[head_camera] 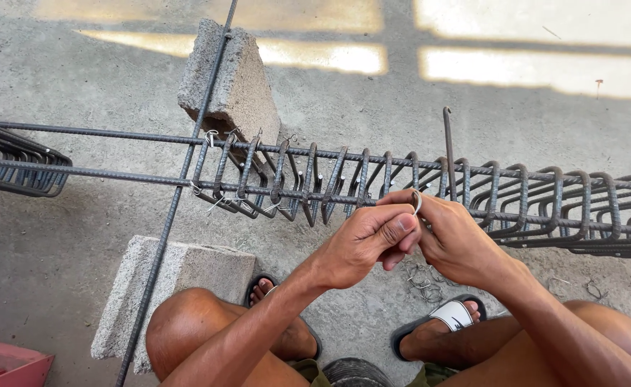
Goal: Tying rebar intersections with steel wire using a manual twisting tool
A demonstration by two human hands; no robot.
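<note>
My left hand [369, 240] and my right hand [455, 240] meet in front of a rebar cage [430, 190]. Together they pinch a small loop of thin tie wire [417, 202] between the fingertips. The cage is made of long ribbed bars with several bent steel stirrups [566, 208] threaded on them. At its left part some stirrups [247, 175] are fastened with twisted wire. A hooked metal tool [449, 150] stands up from the cage just beyond my right hand.
Two concrete blocks [233, 79] [179, 287] carry a thin cross bar [179, 193] under the cage. Loose wire pieces [423, 276] lie on the concrete floor between my sandalled feet. More stirrups [25, 168] hang at far left. A red object [7, 362] sits bottom left.
</note>
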